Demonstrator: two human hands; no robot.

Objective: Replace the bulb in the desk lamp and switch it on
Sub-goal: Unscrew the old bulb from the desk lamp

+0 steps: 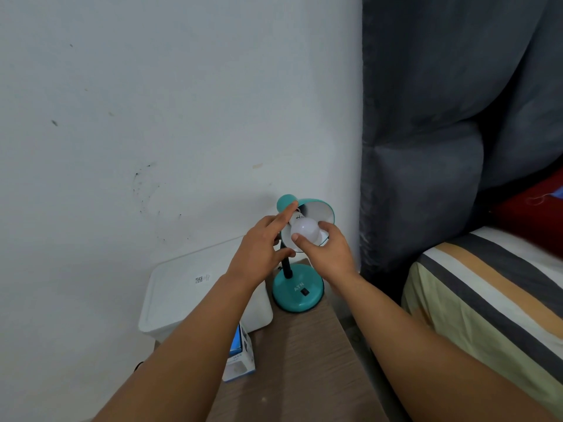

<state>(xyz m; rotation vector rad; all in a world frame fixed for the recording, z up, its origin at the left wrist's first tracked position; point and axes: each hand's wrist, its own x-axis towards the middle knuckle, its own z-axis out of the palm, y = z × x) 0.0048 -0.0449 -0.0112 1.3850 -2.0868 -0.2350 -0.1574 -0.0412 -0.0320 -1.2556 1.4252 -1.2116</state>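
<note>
**Bulb gripped at the mouth of the lamp shade**

A white bulb (304, 227) is pinched by the fingertips of the right hand (323, 251), thumb on its near side and fingers curled round its far side, at the open mouth of the teal desk lamp (297, 295). The shade (323, 213) is tilted toward the camera, so the bulb's long axis is seen to run up and left, from the rounded end at the grip back toward the socket deep inside the shade. Whether the base is already threaded cannot be told. The left hand (259, 254) is spread loosely, forefinger laid against the shade's cap and thumb near the black neck (287, 266), apparently steadying the lamp; nothing is clamped by it.

The right hand is judged the working one, being on the bulb itself; turning about that slanted axis is what the step appears to call for. Room is tight: the shade's rim surrounds the fingers, the wall (182, 117) stands just behind, and a padded headboard (426, 178) rises close on the right. The rocker switch (303, 291) on the base lies clear below both hands, near the wooden table (304, 360) edge. A bulb carton (240, 357) rests beside a white box (189, 293).
</note>
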